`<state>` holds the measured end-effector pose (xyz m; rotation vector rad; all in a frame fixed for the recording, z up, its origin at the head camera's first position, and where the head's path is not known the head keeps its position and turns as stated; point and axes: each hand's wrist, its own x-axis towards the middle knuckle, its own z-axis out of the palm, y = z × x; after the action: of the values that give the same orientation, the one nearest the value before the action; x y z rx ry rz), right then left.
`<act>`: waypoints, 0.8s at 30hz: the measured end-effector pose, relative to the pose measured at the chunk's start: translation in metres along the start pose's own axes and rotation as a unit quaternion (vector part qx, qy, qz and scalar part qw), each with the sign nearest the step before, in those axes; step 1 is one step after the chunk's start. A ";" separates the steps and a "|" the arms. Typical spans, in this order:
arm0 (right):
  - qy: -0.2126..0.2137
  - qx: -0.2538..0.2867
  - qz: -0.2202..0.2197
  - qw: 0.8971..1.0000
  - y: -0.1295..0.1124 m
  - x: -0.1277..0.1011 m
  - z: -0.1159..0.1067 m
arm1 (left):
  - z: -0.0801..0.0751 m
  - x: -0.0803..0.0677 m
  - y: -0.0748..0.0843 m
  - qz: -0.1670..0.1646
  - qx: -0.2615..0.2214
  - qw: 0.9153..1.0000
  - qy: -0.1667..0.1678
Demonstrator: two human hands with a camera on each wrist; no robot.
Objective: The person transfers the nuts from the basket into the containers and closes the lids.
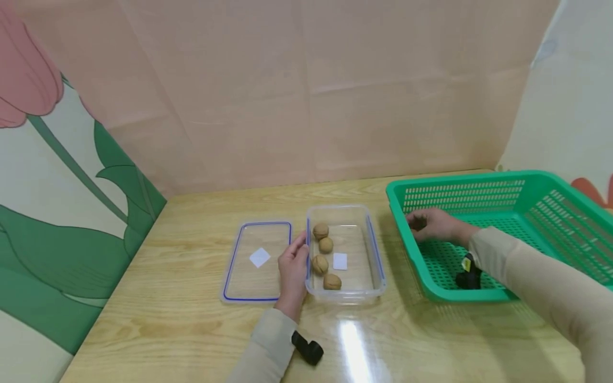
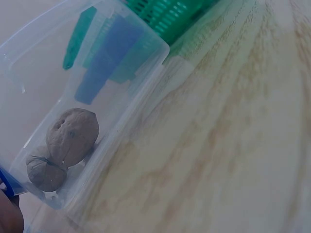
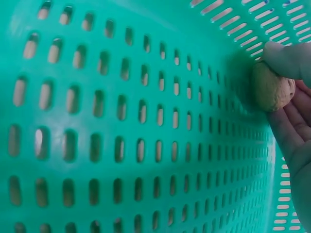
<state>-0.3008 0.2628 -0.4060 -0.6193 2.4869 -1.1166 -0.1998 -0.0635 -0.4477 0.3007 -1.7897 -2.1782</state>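
Where the flowered wall panel (image 1: pixel 57 213) ends, a wooden table (image 1: pixel 182 324) carries a clear lid (image 1: pixel 256 261) lying flat. Left hand (image 1: pixel 293 268), fingers straight, rests against the left wall of the clear box (image 1: pixel 375 255), which holds four walnuts (image 1: pixel 326 245) in a row beside a white label (image 1: pixel 340 261). Right hand (image 1: pixel 433 224), inside the green basket (image 1: pixel 536 183) near its left wall, pinches one walnut (image 3: pixel 271 87) between thumb and fingers.

Walnuts: four in the clear container (image 1: pixel 346 254), a row along its 9 o'clock wall (image 1: pixel 320 231) (image 1: pixel 326 245) (image 1: pixel 320 264) (image 1: pixel 332 282); a fifth walnut (image 3: pixel 271 87) in the green basket (image 1: pixel 498 186). One container, one lid (image 1: pixel 258 260) at its 9 o'clock, one basket at 3 o'clock. Two white square labels (image 1: pixel 260 257) (image 1: pixel 340 261).
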 end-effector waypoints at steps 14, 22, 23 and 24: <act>0.018 0.000 0.022 1.000 -0.012 -0.003 -0.007 | 0.000 0.000 -0.001 0.004 0.000 1.000 -0.004; 0.056 0.041 0.030 0.997 -0.025 -0.006 -0.016 | 0.000 -0.001 0.000 0.002 -0.001 1.000 -0.006; 0.060 0.043 0.031 0.997 -0.027 -0.006 -0.017 | 0.000 -0.001 0.000 0.003 -0.001 1.000 -0.006; 0.063 0.042 0.032 0.997 -0.029 -0.007 -0.018 | 0.000 -0.001 0.000 0.002 -0.002 1.000 -0.005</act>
<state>-0.2966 0.2602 -0.3721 -0.4561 2.5303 -1.2633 -0.1985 -0.0633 -0.4474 0.2851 -1.7895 -2.1830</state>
